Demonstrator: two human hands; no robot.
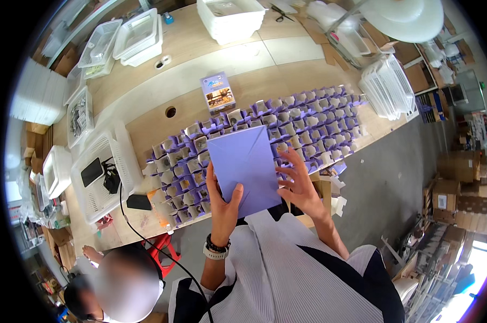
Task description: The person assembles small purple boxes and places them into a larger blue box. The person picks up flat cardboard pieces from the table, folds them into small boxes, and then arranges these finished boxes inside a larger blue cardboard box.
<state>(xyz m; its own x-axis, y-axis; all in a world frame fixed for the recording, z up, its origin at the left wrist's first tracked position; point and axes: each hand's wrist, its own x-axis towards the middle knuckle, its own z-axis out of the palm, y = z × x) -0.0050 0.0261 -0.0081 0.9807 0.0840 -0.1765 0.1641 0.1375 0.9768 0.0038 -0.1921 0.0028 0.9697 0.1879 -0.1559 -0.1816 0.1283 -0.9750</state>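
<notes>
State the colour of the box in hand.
The box is light purple, clearest in the head view.

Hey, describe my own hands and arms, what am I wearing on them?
Your left hand and right hand are ungloved. A dark beaded bracelet and a pale watch-like band circle the left wrist; none shows on the right. Your short, ribbed whitish sleeves have dark panels.

We see a pale wooden table (184, 37) towards eleven o'clock, a red stool (165, 246) at seven, grey floor (394, 161) at three, glaring white light (481, 255) at four.
</notes>
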